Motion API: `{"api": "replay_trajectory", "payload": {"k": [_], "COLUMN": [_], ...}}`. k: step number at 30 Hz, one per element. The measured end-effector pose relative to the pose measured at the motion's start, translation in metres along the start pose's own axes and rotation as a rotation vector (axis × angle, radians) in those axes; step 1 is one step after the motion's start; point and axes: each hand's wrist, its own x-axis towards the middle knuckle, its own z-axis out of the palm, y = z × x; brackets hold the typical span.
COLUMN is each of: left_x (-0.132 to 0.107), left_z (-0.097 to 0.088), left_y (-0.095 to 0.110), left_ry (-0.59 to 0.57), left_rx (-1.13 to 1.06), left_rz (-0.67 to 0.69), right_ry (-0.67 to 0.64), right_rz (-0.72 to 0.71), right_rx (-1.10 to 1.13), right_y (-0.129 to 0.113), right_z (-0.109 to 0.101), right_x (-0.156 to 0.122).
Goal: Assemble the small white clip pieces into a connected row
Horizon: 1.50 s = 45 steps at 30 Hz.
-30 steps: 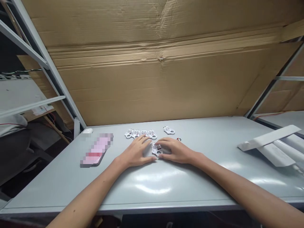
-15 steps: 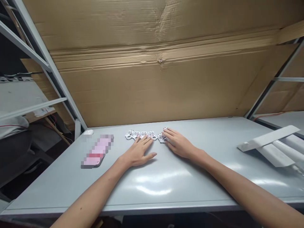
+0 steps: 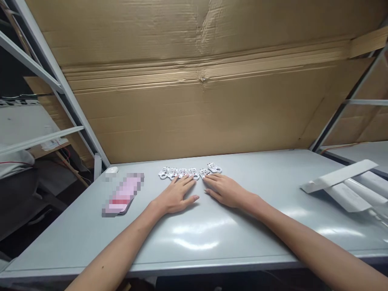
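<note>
Several small white plugs (image 3: 164, 173), each with a ring-shaped grip and metal pins pointing away from me, lie in a row on the grey table. My left hand (image 3: 176, 196) rests flat on the table with fingers stretched out, their tips at the near edges of the middle plugs. Palm down, my right hand (image 3: 226, 190) has its fingertips on or against the near part of another plug (image 3: 204, 173), which they partly cover. Beyond those fingers, one more plug (image 3: 215, 167) lies at an angle at the right end.
A phone with a pixelated pink screen (image 3: 124, 194) lies at left, and a small white case (image 3: 112, 170) sits behind it. Long white boxes (image 3: 339, 178) are piled at right. Cardboard (image 3: 194, 121) walls the back, between metal shelf posts (image 3: 80, 117).
My right hand has drawn back slightly toward me, uncovering the rightmost plug and coming to the one beside it. My left hand stays almost where it was.
</note>
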Motion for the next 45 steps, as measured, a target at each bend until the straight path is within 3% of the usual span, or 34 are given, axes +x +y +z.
{"api": "replay_trajectory", "payload": {"k": [15,21,27,31,35,41,45], "left_x": [0.0,-0.003,-0.007,-0.007,-0.007,-0.008,-0.007], "left_z": [-0.001,-0.003,-0.006,-0.008,-0.009,-0.008,-0.006], "left_y": [0.001,0.003,0.011,0.014,0.015,0.013,0.011], "left_ry": [-0.049,0.014,0.072,0.086,0.111,0.159,0.185], "left_rx": [-0.006,0.0,0.018,0.029,0.023,-0.007,-0.009], "left_rz": [-0.012,0.02,0.063,0.086,0.111,0.127,0.121], "right_ry": [0.049,0.142,-0.029,-0.007,0.105,0.043,0.114], "right_rz": [-0.017,0.194,0.232,0.32,0.4,0.313,0.343], "right_rx": [0.19,0.183,0.179,0.147,0.131,0.266,0.253], "right_y": [0.012,0.04,0.048,0.051,0.06,0.065,0.07], "right_z": [0.002,-0.002,-0.014,-0.019,-0.01,0.009,0.012], "right_x": [0.004,-0.002,-0.008,-0.007,-0.006,-0.005,-0.002]}}
